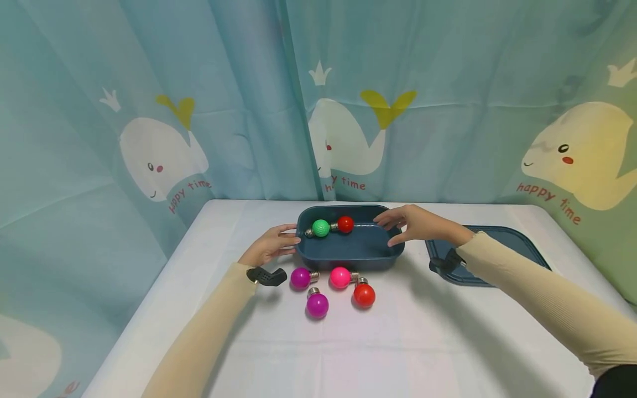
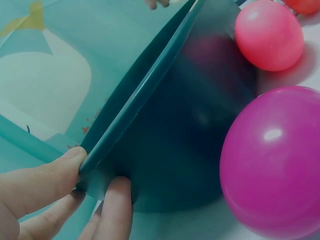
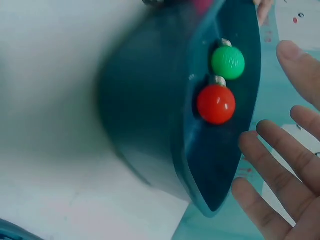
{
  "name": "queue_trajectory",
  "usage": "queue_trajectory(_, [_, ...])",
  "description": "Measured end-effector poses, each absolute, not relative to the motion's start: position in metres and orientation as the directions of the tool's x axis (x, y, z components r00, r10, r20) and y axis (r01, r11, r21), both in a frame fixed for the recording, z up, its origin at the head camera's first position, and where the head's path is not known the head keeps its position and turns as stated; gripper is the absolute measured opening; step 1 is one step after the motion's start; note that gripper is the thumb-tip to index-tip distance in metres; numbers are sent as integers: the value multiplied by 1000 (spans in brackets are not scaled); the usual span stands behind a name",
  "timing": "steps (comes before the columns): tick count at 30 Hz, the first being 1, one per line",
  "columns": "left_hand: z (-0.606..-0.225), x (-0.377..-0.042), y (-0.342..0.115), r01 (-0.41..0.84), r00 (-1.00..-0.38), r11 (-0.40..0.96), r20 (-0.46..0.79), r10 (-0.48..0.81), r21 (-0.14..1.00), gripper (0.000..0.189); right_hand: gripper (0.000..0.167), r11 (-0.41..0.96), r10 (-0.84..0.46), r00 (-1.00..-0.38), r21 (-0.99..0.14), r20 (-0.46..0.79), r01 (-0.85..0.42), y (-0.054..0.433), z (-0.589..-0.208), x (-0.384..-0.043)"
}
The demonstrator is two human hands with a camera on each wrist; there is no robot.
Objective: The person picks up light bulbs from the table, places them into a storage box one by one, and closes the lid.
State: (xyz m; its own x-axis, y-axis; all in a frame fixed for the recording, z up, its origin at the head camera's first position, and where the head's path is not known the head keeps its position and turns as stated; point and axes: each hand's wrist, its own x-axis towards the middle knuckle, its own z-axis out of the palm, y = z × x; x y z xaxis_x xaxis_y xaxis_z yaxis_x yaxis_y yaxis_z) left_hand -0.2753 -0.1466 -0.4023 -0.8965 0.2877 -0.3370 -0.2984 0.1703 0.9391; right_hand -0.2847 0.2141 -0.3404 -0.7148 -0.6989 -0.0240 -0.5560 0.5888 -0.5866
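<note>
My left hand [image 1: 271, 245] is at the left end of a dark blue plastic box [image 1: 348, 255]. In the left wrist view, the thumb [image 2: 70, 159] lies on the box's rim while fingertips meet the outer wall below it. Over the box's right end, my right hand [image 1: 415, 224] spreads its fingers with nothing between them. Inside, toward the left, lie a green light bulb [image 1: 320, 228] and a red light bulb [image 1: 345, 224], both with metal screw bases. The right wrist view shows the same green bulb [image 3: 228, 62] and red bulb [image 3: 216, 104].
In front of the box lie two purple bulbs [image 1: 301, 278] [image 1: 317, 305], a pink bulb [image 1: 340, 277] and another red bulb [image 1: 364, 295]. A flat dark blue lid or tray [image 1: 512, 243] lies to the right, partly under my right forearm. A whale-print curtain [image 1: 438, 149] hangs behind the white table [image 1: 388, 348].
</note>
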Motion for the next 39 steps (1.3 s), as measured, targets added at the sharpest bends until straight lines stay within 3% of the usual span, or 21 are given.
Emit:
queue_trajectory(21, [-402, -275, -147, -300, -897, 153, -333, 292, 942, 60, 52, 430, -824, -566, -624, 22, -652, 209, -345, -236])
queue_trajectory(39, [-398, -275, -146, -313, -892, 160, -348, 289, 936, 61, 44, 401, -858, -513, -667, -33, -628, 189, -369, -230])
